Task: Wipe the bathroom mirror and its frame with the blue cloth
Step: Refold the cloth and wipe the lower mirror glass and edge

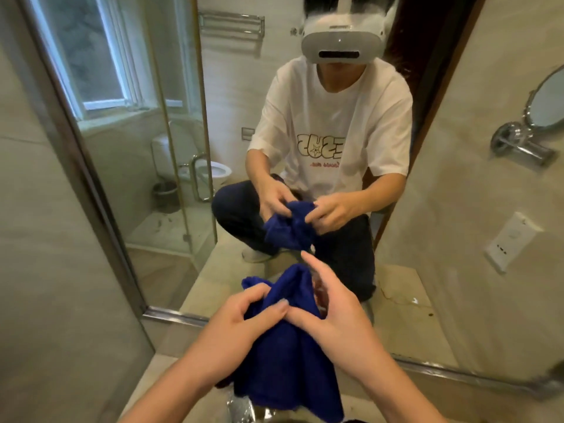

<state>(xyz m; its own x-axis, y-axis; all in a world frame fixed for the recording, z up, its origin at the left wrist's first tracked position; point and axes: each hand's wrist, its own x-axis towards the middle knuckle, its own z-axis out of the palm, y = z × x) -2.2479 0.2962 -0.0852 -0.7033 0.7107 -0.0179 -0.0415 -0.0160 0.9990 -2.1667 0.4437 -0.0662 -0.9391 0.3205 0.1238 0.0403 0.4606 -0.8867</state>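
A dark blue cloth point(283, 355) hangs bunched between my two hands at the bottom centre, a short way in front of the mirror. My left hand point(244, 315) pinches the cloth's upper left fold. My right hand point(329, 312) grips it from the right, index finger stretched up toward the glass. The large wall mirror point(183, 166) fills the middle of the view and reflects me crouching with the cloth. Its metal frame point(88, 175) runs down the left side and along the bottom edge point(476, 375).
Beige tiled walls flank the mirror. At right, a round chrome swing-arm mirror point(540, 117) juts from the wall above a white socket plate point(509, 242). A beige counter ledge point(164, 367) lies under the frame. A shiny metal fitting point(241, 407) sits below the cloth.
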